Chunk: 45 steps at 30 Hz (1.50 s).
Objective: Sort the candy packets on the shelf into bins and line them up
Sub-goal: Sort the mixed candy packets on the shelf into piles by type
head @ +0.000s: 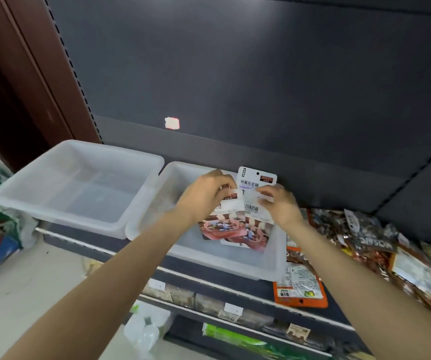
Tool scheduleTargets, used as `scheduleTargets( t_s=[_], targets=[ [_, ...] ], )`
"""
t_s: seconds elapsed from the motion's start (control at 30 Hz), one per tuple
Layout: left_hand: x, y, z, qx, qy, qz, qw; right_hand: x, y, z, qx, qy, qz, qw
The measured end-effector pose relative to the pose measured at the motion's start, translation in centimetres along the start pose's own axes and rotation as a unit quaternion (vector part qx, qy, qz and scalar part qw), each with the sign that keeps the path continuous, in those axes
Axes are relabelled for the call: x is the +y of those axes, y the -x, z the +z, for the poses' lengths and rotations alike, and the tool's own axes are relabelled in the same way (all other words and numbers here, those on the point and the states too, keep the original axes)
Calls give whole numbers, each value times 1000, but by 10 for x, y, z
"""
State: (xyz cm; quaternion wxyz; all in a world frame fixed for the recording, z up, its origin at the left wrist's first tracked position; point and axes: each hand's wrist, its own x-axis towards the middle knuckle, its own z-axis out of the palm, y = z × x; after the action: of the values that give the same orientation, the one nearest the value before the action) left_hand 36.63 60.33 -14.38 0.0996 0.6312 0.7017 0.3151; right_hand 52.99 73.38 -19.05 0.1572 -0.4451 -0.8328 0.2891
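Two candy packets [235, 224] are held upright over the right bin [224, 258], long axes vertical; the left hand [204, 196] pinches one top edge, the right hand [278, 203] the other. Unsorted packets [365, 237] lie nearest the right hand; the left bin [79, 183] is seen holding nothing.

Two forearms enter from the lower edge, each ending in a hand: the left hand [204, 194] and the right hand [279, 203]. Both arms are bare from the point where they enter to the fingertips (no sleeve, cuff or glove shows on either one), and the wrists carry no watch, strap or bracelet, nor do the fingers carry any ring that can be made out. The fingernails are too small and blurred to describe, and no more of the person than these two arms falls within the head view.
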Motion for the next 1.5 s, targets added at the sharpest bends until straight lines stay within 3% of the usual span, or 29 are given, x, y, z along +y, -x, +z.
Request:
scheduleTargets(
  t_s=[0.13, 0.23, 0.33, 0.57, 0.73, 0.83, 1.0, 1.1, 1.23, 1.5],
  targets=[
    [2, -22, 35, -50, -1, 3, 999, 26, 18, -2, 48, 36, 18, 998],
    [6, -36, 63, -79, -4, -10, 997, 45, 30, -2, 16, 37, 72, 997],
    [6, -46, 86, -124, -38, -19, 991, 53, 36, 0, -22, -42, 112, 993],
    [-11, -53, 106, -210, -58, -40, 975, 48, 36, 2, -20, -70, 123, 990],
    [-12, -43, 95, -145, -19, -56, 988, 41, 45, 2, 8, -68, 119, 991],
    [4, -35, 85, -102, -37, -38, 993, 35, 58, -8, 64, -78, 83, 991],
    [60, -21, 81, -35, -103, 10, 994, 44, 97, -43, 168, 22, 35, 985],
    [104, -16, 96, -17, -116, 35, 992, 63, 128, -71, 183, 83, 37, 979],
    [181, -11, 140, -26, -89, 84, 992, 109, 183, -119, 200, 148, 109, 962],
    [385, -10, 287, -135, -48, 191, 971, 250, 319, -243, 214, 166, 274, 923]
  ],
)
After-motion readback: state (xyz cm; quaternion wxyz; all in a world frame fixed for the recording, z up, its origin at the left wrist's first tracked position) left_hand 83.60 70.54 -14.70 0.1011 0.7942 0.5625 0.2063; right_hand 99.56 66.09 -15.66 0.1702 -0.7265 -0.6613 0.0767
